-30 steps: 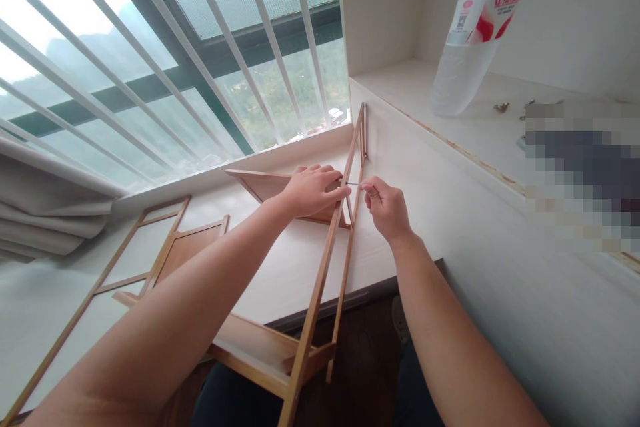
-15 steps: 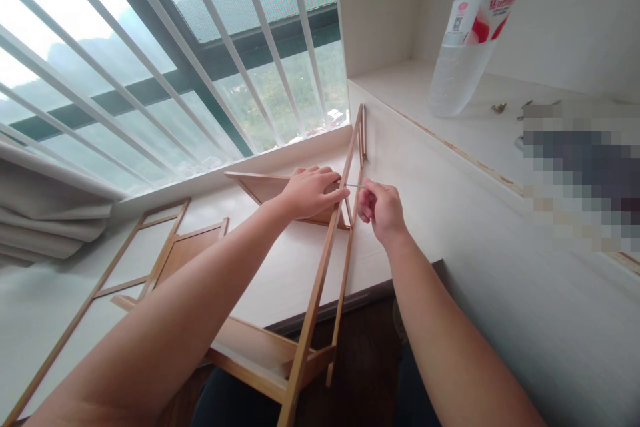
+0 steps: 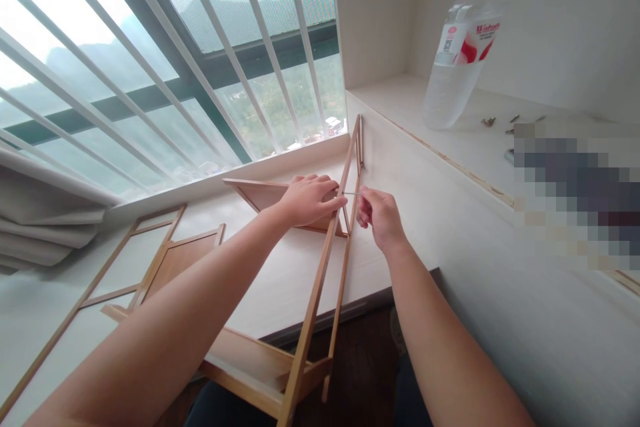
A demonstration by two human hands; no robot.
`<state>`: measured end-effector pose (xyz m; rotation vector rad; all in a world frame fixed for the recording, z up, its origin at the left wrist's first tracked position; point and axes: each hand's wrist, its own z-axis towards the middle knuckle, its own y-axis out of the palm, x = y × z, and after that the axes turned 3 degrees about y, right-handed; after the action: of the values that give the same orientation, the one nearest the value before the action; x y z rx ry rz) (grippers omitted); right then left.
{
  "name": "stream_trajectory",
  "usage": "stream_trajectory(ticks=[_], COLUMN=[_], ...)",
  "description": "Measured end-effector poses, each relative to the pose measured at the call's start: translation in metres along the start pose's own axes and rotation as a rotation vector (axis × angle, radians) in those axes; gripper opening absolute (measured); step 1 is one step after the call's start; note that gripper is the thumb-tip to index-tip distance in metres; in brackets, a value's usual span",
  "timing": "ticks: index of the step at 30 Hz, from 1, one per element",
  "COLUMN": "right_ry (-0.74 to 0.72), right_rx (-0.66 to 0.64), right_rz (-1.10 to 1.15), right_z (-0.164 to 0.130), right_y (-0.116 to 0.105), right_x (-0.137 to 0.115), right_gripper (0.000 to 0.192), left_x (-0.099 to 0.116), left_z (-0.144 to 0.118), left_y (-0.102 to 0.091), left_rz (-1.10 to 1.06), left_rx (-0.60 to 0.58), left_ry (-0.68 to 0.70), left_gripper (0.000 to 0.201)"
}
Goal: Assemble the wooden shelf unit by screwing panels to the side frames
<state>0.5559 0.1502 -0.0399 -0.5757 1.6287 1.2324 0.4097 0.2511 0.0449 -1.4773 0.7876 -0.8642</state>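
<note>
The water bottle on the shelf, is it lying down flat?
No, the water bottle stands upright on the white shelf, to the right of the window.

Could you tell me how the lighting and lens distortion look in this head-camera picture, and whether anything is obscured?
Head view: daylight through the barred window washes out its upper left; the wide lens tilts the water bottle and bows the bars; a pixelated block hides part of the upper ledge; the left hand, right hand and wooden frame are evenly lit and sharp, with soft shadows.
</note>
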Motion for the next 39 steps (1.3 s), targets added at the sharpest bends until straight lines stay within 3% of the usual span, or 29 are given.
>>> stream_trajectory(ticks=[11, 17, 25, 39], right_ry=[-0.137, -0.230, -0.247, -0.323], right_rx=[-0.022, -0.021, -0.033, 0.001], right_rz=[-0.085, -0.080, -0.108, -0.151], right_z=[0.008, 0.011, 0.009, -0.006], right_y=[-0.006, -0.009, -0.015, -0.020], right_x=[0.011, 0.012, 0.014, 0.012], right_gripper=[0.028, 0.031, 0.036, 0.028], left_x=[-0.002, -0.006, -0.010, -0.007], left_z=[0.001, 0.003, 0.005, 0.004], left_y=[-0.002, -0.002, -0.002, -0.003], left_rz=[-0.001, -0.002, -0.002, -0.024], left_rx=[0.012, 0.019, 0.035, 0.033], left_ry=[0.002, 0.012, 0.020, 0.016], left_gripper=[0.058, 0.057, 0.054, 0.058])
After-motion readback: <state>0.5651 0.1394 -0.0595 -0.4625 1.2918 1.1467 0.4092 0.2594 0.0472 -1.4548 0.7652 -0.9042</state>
